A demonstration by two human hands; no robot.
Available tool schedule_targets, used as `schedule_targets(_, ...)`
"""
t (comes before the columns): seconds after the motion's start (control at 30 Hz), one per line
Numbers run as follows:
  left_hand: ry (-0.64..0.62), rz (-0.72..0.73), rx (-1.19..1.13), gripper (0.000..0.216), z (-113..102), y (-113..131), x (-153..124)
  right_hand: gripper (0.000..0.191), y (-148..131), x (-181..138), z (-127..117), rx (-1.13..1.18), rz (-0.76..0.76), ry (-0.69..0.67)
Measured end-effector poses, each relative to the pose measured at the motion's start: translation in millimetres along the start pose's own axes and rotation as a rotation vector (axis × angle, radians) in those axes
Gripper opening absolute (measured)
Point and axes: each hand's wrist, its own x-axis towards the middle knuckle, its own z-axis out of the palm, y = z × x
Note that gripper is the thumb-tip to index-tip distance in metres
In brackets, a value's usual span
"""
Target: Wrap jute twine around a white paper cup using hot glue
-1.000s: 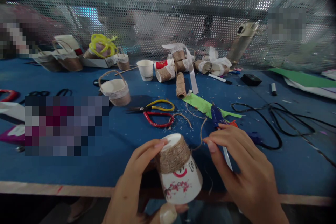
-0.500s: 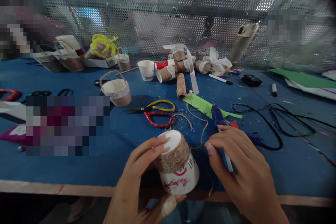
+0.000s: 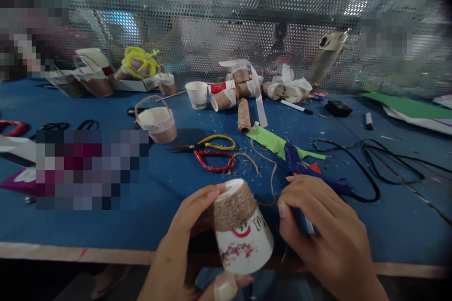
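My left hand (image 3: 190,235) grips a paper cup (image 3: 247,249) that is held bottom up and tilted. Twine (image 3: 235,209) is wound round the cup's narrow end, with pink blossom print showing below it. A loose strand runs from the wrapping toward the twine spool (image 3: 244,115). A bandage-like wrap covers my left thumb. Just right of the cup, my right hand (image 3: 325,225) is closed, its thumb against the curled fingers; whatever they hold is hidden. Beyond its fingertips lies a blue glue gun (image 3: 300,162), and a pale stick (image 3: 310,225) shows beneath the hand.
Scissors (image 3: 215,163) with red and yellow handles lie ahead of the cup, near a green strip (image 3: 266,138). A twine-wrapped basket (image 3: 160,124) stands left. A white cup (image 3: 196,95) and several wrapped cups line the back. A black cord (image 3: 374,169) loops at right.
The cup has moved slightly down and right, with its tilt changed. My right fingers have curled in more, and the loose twine strand has shifted a little left.
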Motion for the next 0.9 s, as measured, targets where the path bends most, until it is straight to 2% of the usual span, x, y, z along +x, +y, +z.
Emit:
schedule_targets(0.23,-0.017,-0.032,-0.002,0.068,-2,2,1,0.019,2,-3,0,0.024,-0.014,0.000)
schedule_targets(0.57,0.106,-0.079,-0.117,0.067,5,7,2,0.018,2,-3,1,0.050,-0.048,-0.039)
schedule_targets(0.7,0.094,-0.065,-0.108,0.066,6,6,1,0.030,-4,-3,-2,0.088,-0.092,-0.091)
schedule_targets(0.9,0.051,-0.035,-0.053,0.068,2,3,-1,0.056,-11,-6,-8,0.017,-0.116,-0.182)
